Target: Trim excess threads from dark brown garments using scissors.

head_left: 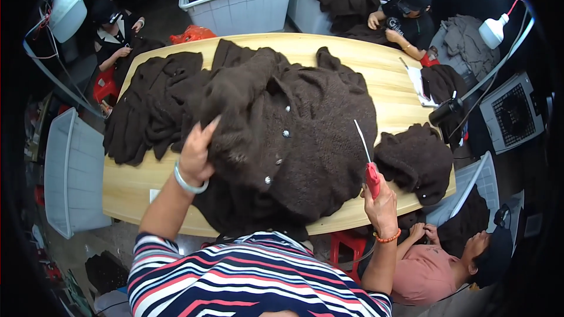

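Note:
A dark brown knitted cardigan [314,135] with several shiny buttons lies spread in front of me on a pale wooden table [388,91]. Its left part is bunched, raised and slightly blurred. At that raised side is my left hand [197,154], fingers stretched out and apart against the cloth; some of them are partly hidden. My right hand [382,202] is closed round a red-handled tool [372,179] with a long thin pale rod. The rod points up and away over the cardigan's right edge; I cannot tell whether it touches.
More dark garments [155,103] are heaped left, and a bundled one [414,161] lies right. White tubs [241,9] stand beyond the table, another tub [73,170] at left. Co-workers sit far left, far right and near right [426,270]. Lamps [494,30] hang at both sides.

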A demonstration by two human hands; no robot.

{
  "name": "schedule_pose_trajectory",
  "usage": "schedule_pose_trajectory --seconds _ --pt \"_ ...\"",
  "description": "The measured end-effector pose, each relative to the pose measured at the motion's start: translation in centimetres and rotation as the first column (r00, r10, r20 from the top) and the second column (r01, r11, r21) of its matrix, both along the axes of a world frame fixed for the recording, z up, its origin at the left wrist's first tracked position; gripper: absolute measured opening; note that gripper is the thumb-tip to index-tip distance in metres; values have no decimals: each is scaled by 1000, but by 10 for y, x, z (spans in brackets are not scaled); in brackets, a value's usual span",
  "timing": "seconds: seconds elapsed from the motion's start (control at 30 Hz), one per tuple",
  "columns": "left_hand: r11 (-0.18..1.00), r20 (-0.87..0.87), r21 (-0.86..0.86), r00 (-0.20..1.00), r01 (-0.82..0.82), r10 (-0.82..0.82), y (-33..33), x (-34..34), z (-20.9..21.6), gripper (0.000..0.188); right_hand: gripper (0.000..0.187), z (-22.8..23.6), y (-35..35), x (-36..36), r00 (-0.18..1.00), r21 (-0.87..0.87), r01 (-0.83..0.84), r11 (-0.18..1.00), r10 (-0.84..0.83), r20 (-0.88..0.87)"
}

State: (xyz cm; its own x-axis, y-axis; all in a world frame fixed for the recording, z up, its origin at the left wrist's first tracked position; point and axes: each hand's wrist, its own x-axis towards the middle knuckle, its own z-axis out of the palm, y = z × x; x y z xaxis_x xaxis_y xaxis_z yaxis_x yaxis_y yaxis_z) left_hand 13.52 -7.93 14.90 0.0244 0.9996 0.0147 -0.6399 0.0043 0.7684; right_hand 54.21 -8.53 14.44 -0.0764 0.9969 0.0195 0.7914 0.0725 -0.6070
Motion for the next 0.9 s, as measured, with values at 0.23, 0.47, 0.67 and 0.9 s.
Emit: schedule_pose_trajectory --seconds 0.23,0.47,0.67,0.9 --pt "508 -705 -594 708 -624 46 -121 -14 -140 52 38 -8 -10 -34 986 -158 -134 978 148 80" --pt "941 -936 199 233 -272 265 -9 11 -115 66 36 7 -18 -62 948 -72 -276 959 283 146" --pt "973 -732 227 654 -29 190 54 58 -95 13 39 17 -27 -51 960 -88 -255 963 263 100" --pt "784 -804 516 510 345 304 52 158 -38 15 35 25 -23 -6 995 42 -74 996 71 75"
